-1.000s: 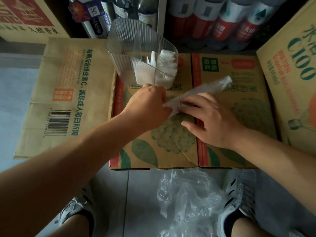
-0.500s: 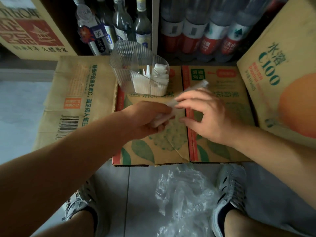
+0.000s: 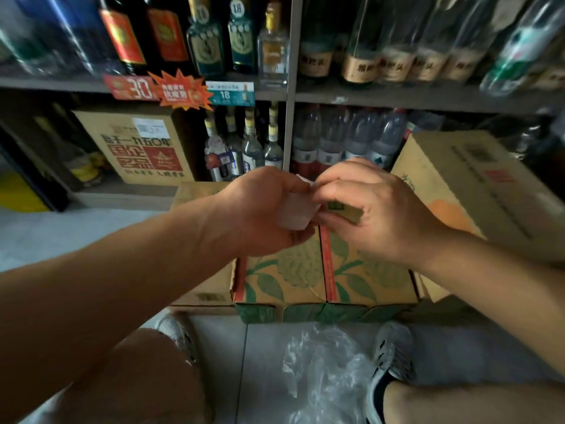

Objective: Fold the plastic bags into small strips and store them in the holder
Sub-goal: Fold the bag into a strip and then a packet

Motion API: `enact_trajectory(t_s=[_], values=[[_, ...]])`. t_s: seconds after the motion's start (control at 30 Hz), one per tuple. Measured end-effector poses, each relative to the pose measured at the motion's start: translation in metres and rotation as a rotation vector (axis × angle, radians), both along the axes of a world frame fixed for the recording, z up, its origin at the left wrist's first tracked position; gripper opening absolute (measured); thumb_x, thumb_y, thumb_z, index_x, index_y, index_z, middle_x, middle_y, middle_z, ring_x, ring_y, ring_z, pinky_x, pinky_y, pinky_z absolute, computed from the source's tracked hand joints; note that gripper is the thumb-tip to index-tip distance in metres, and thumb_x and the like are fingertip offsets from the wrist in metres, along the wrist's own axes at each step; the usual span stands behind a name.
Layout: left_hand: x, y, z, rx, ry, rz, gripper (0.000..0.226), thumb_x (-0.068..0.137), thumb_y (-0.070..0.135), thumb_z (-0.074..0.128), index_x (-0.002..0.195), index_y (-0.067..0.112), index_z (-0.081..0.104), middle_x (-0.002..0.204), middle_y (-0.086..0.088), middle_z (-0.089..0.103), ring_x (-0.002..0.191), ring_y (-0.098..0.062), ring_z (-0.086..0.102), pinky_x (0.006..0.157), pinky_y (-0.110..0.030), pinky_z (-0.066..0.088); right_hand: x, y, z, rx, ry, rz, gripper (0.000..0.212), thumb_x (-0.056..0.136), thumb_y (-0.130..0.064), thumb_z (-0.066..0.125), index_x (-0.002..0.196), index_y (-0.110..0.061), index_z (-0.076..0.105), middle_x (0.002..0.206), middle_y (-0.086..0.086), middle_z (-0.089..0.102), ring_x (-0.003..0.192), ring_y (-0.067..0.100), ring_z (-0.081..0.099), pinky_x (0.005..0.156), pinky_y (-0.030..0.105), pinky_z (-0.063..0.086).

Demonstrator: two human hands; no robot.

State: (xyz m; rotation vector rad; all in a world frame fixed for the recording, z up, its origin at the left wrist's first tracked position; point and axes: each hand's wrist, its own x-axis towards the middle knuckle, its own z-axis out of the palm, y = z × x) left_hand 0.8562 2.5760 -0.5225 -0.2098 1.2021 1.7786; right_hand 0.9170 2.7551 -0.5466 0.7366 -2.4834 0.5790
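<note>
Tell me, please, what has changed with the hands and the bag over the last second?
The left hand and right hand rose off the cardboard box and now hold the plastic bag between them, folded from a long strip into a short packet. The box and the loose bags on the floor stayed put.

It's dim in here, and the pale floor (image 3: pixel 46 237) at the left of the frame is the brightest patch. The bottles (image 3: pixel 516 44) in the upper corners smear and bend outward. The lower frame sits in shadow. The folded bag (image 3: pixel 295 214) at centre is blurred, and the loose plastic (image 3: pixel 324 377) below it glints faintly.
</note>
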Motion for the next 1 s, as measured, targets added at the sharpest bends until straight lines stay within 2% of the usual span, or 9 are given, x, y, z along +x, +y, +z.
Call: enact_trajectory(t_s=[0.13, 0.3, 0.43, 0.5, 0.6, 0.7, 0.77, 0.87, 1.0], values=[[0.028, -0.006, 0.023, 0.021, -0.024, 0.011, 0.018, 0.097, 0.009, 0.043, 0.094, 0.007, 0.061, 0.078, -0.007, 0.067, 0.078, -0.018, 0.062, 0.079, -0.033, 0.048, 0.022, -0.016, 0.014, -0.016, 0.02, -0.053, 0.015, 0.084, -0.006, 0.072, 0.099, -0.006, 0.075, 0.104, 0.008, 0.067, 0.099, 0.025, 0.062, 0.084, 0.041, 0.052], [0.039, -0.011, 0.007, 0.052, -0.095, 0.003, 0.022, 0.096, 0.015, 0.044, 0.104, 0.006, 0.062, 0.101, -0.012, 0.068, 0.09, -0.024, 0.066, 0.084, -0.039, 0.055, 0.034, -0.031, 0.012, -0.212, -0.111, -0.116, 0.019, 0.088, -0.02, 0.058, 0.095, -0.013, 0.074, 0.096, -0.002, 0.068, 0.094, 0.018, 0.064, 0.081, 0.042, 0.054], [0.031, -0.018, -0.015, 0.022, -0.06, 0.075, 0.035, 0.096, 0.002, 0.043, 0.126, -0.007, 0.06, 0.124, -0.024, 0.068, 0.098, -0.026, 0.069, 0.082, -0.039, 0.063, 0.036, -0.029, 0.0, -0.357, -0.318, -0.14, 0.013, 0.092, -0.017, 0.071, 0.096, -0.028, 0.077, 0.099, -0.01, 0.074, 0.098, 0.013, 0.068, 0.085, 0.045, 0.055], [0.026, -0.021, -0.024, -0.018, -0.039, 0.086, 0.031, 0.1, -0.001, 0.042, 0.125, -0.013, 0.057, 0.11, -0.025, 0.073, 0.09, -0.026, 0.071, 0.077, -0.037, 0.064, 0.037, -0.028, -0.008, -0.386, -0.437, -0.095, 0.016, 0.093, -0.016, 0.073, 0.099, -0.03, 0.077, 0.102, -0.009, 0.076, 0.102, 0.014, 0.07, 0.09, 0.045, 0.056], [0.016, -0.018, -0.033, -0.088, -0.002, 0.082, 0.03, 0.1, -0.002, 0.046, 0.124, -0.017, 0.056, 0.111, -0.023, 0.071, 0.1, -0.029, 0.069, 0.086, -0.036, 0.06, 0.035, -0.029, -0.013, -0.463, -0.551, -0.077, 0.013, 0.093, -0.01, 0.072, 0.096, -0.022, 0.077, 0.1, -0.008, 0.077, 0.101, 0.012, 0.072, 0.093, 0.039, 0.056], [0.006, -0.012, -0.042, -0.095, 0.048, 0.094, 0.034, 0.101, -0.001, 0.047, 0.132, -0.013, 0.055, 0.125, -0.023, 0.068, 0.108, -0.029, 0.067, 0.091, -0.036, 0.057, 0.032, -0.022, -0.01, -0.57, -0.612, -0.118, 0.006, 0.093, -0.006, 0.071, 0.091, -0.01, 0.075, 0.088, 0.001, 0.076, 0.082, 0.01, 0.07, 0.078, 0.027, 0.055], [0.001, -0.011, -0.048, -0.068, 0.066, 0.101, 0.036, 0.101, -0.002, 0.046, 0.136, -0.006, 0.055, 0.127, -0.022, 0.068, 0.106, -0.029, 0.068, 0.093, -0.037, 0.057, 0.029, -0.016, -0.008, -0.64, -0.65, -0.131, 0.006, 0.095, -0.009, 0.069, 0.094, -0.005, 0.073, 0.089, 0.009, 0.075, 0.079, 0.021, 0.069, 0.072, 0.032, 0.054], [-0.002, -0.009, -0.053, -0.022, 0.092, 0.108, 0.043, 0.1, -0.008, 0.043, 0.139, 0.005, 0.056, 0.13, -0.02, 0.068, 0.121, -0.033, 0.065, 0.099, -0.04, 0.055, 0.023, -0.012, -0.01, -0.79, -0.717, -0.211, 0.011, 0.097, -0.01, 0.067, 0.102, -0.001, 0.072, 0.098, 0.019, 0.075, 0.096, 0.038, 0.07, 0.092, 0.051, 0.056], [0.006, -0.003, -0.05, 0.035, 0.164, 0.082, 0.046, 0.095, -0.016, 0.047, 0.127, 0.013, 0.064, 0.122, -0.017, 0.072, 0.112, -0.032, 0.069, 0.089, -0.037, 0.06, 0.011, -0.013, -0.01, -0.992, -0.732, -0.341, 0.013, 0.099, -0.01, 0.063, 0.105, -0.007, 0.074, 0.102, 0.014, 0.076, 0.095, 0.024, 0.071, 0.099, 0.046, 0.054]])
